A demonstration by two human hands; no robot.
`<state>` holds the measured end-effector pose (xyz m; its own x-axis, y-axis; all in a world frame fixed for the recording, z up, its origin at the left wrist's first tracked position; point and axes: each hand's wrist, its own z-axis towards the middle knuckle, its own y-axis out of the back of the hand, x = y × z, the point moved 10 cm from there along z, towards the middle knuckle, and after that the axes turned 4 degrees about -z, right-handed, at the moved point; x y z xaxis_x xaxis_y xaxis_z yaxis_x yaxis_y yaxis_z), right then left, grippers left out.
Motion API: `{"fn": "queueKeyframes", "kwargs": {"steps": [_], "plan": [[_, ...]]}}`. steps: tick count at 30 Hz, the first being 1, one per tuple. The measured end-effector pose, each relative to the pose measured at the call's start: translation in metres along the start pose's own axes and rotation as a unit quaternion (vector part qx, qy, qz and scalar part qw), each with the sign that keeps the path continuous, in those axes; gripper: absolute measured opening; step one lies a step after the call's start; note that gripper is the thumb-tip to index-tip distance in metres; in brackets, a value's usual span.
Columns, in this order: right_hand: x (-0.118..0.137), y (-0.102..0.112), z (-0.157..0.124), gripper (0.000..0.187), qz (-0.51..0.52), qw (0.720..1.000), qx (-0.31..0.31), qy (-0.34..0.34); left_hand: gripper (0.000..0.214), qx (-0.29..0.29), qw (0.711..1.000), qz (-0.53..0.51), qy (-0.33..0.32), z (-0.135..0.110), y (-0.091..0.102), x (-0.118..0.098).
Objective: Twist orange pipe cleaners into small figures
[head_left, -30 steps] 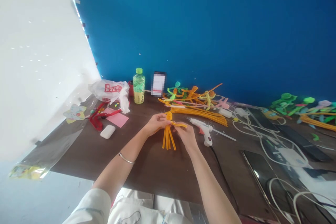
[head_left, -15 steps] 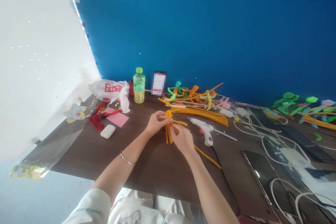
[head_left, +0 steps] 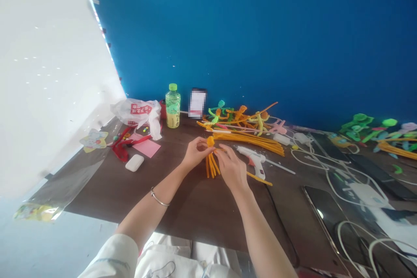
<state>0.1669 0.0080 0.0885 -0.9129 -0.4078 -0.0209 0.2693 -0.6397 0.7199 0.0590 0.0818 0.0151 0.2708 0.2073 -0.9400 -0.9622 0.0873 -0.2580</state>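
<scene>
My left hand [head_left: 195, 153] is closed in a pinch on the orange pipe-cleaner figure [head_left: 211, 166], directly below its head. My right hand [head_left: 232, 168] is partly open, with its fingers [head_left: 224, 150] extended to the figure's neck; from this view I cannot tell whether they grip it or only touch it. The figure lies between my two hands, over the dark brown table [head_left: 195, 213].

Figure description: one round orange head [head_left: 210, 141] at the top and a bunch of straight orange strands fanning slightly downward. A single orange strand [head_left: 259, 178] runs out from beneath my right hand toward the right.

Nearest item on the right: a white-and-pink hot glue gun [head_left: 256, 160], just beside my right hand, with the orange strand passing in front of it. Beyond my hands lies a long bundle of orange pipe cleaners [head_left: 250, 144], backed by a heap of finished pipe-cleaner figures [head_left: 237, 117].

Left of my hands are a sheet of pink paper [head_left: 146, 148], a white plastic case [head_left: 134, 163], red pipe cleaners [head_left: 119, 151] and a white plastic bag [head_left: 138, 113]. A green-capped bottle [head_left: 173, 106] stands at the far edge. White cables [head_left: 325, 169] run across the table to the right, near a dark phone [head_left: 329, 221].
</scene>
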Motion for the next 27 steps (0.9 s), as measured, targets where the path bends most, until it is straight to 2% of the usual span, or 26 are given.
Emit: {"fn": "queueKeyframes", "kwargs": {"steps": [3,8,20,23,25,27], "plan": [[-0.006,-0.004,0.000,0.024,0.046,0.999,0.006,-0.012,0.035,0.023,0.999,-0.031,0.026,-0.001,-0.004,0.002],[-0.020,-0.010,-0.002,0.026,0.109,0.991,0.025,-0.077,0.038,0.039,0.994,-0.084,0.054,-0.001,-0.006,0.004],[-0.050,-0.018,-0.007,0.021,0.169,0.953,0.080,-0.240,0.041,0.094,0.988,-0.093,0.085,-0.003,-0.014,0.009],[-0.058,-0.026,-0.011,0.021,0.264,0.915,0.102,-0.286,0.041,0.117,0.984,-0.089,0.096,-0.005,-0.018,0.008],[-0.058,-0.037,-0.014,0.025,0.374,0.861,0.136,-0.316,0.041,0.133,0.981,-0.092,0.111,-0.007,-0.021,0.008],[-0.055,-0.048,-0.018,0.032,0.469,0.793,0.182,-0.343,0.040,0.146,0.974,-0.113,0.133,-0.010,-0.025,0.009]]}}
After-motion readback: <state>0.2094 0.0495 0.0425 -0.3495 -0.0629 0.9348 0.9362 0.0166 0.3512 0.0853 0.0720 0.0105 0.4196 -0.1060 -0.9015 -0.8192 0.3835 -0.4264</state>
